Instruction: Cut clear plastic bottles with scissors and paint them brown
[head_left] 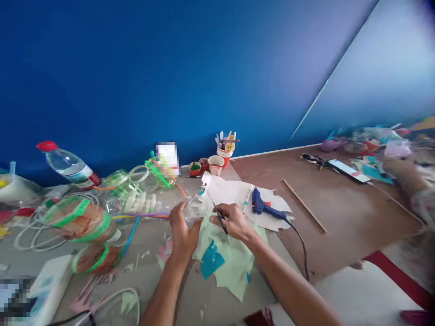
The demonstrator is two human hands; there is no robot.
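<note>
While the left hand (183, 233) is cupped half open around a clear, rounded plastic piece (194, 209), thumb well apart from the fingers, the right hand (234, 222) is closed on a thin, dark-handled metal cutting tool (215, 206), probably scissors. Can't tell if its blades are parted, or if they touch the plastic.

The piece is around mid-depth on the grey tabletop (142, 253), by the upper left edge of a pale green, ragged sheet (231, 271).

My worry would be that smooth, curved plastic: with a loose cup like that, it could roll or skid, and the point could slip toward the left thumb. The sheet might slide too, since a teal paper scrap (211, 260) is lying loose on it.

Also watch the blue plastic glue gun (263, 207) on a torn white sheet (224, 189), just right of the right hand. If it's hot (can't tell), a stray forearm could get burned, and snagging its black cord (302, 244), which runs toward the front edge, could drag it over.
</note>
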